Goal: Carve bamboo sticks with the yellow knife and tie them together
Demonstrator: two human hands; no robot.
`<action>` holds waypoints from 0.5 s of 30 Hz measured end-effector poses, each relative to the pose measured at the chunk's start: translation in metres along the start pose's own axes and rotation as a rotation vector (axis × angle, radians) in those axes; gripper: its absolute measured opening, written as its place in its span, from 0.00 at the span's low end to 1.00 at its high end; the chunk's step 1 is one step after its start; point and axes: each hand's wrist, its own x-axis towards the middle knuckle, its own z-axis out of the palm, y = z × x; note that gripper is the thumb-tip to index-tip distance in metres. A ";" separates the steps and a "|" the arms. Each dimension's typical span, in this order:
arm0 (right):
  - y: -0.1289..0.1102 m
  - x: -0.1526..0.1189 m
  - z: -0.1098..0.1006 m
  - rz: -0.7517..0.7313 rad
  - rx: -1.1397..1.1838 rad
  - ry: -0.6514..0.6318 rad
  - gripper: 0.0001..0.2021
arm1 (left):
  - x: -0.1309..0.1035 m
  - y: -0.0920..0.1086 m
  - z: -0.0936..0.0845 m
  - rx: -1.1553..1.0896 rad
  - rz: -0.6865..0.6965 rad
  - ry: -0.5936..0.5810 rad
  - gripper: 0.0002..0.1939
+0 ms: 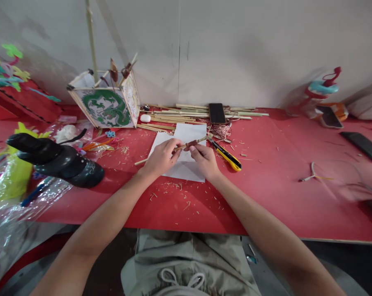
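Item: one slim, tan, bamboo-like stick [181, 147] with a dark brown wrapped band [191, 143] around it. Location: between my two hands, above overlapping sheets of white paper [190, 168] on the red tabletop [266, 185].

Condition of hold: my left hand [162, 156] has its fingers pinched on the bare shaft, just beside the band; my right hand [204, 159] grips at the band, thumb toward me, the far end standing out past it. A pale length shows beyond my left hand, near the tabletop; it looks like the same stick, though my hand hides the join.

Handling, as I judge it: very light; stiff along its length, with a little spring. Bare shaft probably smooth, able to roll under a loose pinch; splinters possible. Band likely softer and grippier than the shaft, but apt to slide or unwind if twisted. Far end the most fragile part; no squeezing or prying there.

Best purchase: one pinch on the bare shaft, one on the band, both close together, so I don't bend the stick.

Adjacent: one yellow-and-black box cutter [225, 155], just beside my right hand, untouched; pale, curled shavings [177, 186] scattered on the tabletop.
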 end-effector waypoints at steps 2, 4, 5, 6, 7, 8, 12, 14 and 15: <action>0.000 0.000 0.000 0.002 -0.006 -0.008 0.29 | 0.001 0.000 -0.002 0.022 0.016 0.016 0.06; 0.000 -0.001 -0.001 -0.001 -0.008 -0.012 0.29 | 0.002 0.000 -0.004 0.062 0.013 0.025 0.08; 0.000 -0.001 -0.001 -0.004 -0.006 -0.016 0.28 | 0.002 0.000 -0.005 0.084 0.006 0.030 0.08; 0.000 -0.001 -0.001 -0.006 -0.003 -0.020 0.28 | 0.002 0.000 -0.005 0.100 -0.002 0.033 0.09; 0.000 -0.001 -0.001 -0.007 0.002 -0.022 0.28 | 0.002 0.000 -0.005 0.105 -0.006 0.033 0.09; 0.000 -0.001 -0.001 -0.007 0.007 -0.023 0.28 | 0.003 0.000 -0.005 0.101 -0.005 0.031 0.09; -0.002 -0.001 0.000 -0.002 0.011 -0.004 0.28 | 0.003 0.000 -0.003 0.038 0.022 0.015 0.08; -0.004 -0.001 0.000 -0.008 0.017 0.003 0.28 | 0.003 0.000 -0.002 0.014 0.038 0.010 0.08; -0.004 -0.001 -0.001 -0.011 0.021 0.003 0.28 | 0.003 -0.001 -0.002 0.008 0.047 0.011 0.09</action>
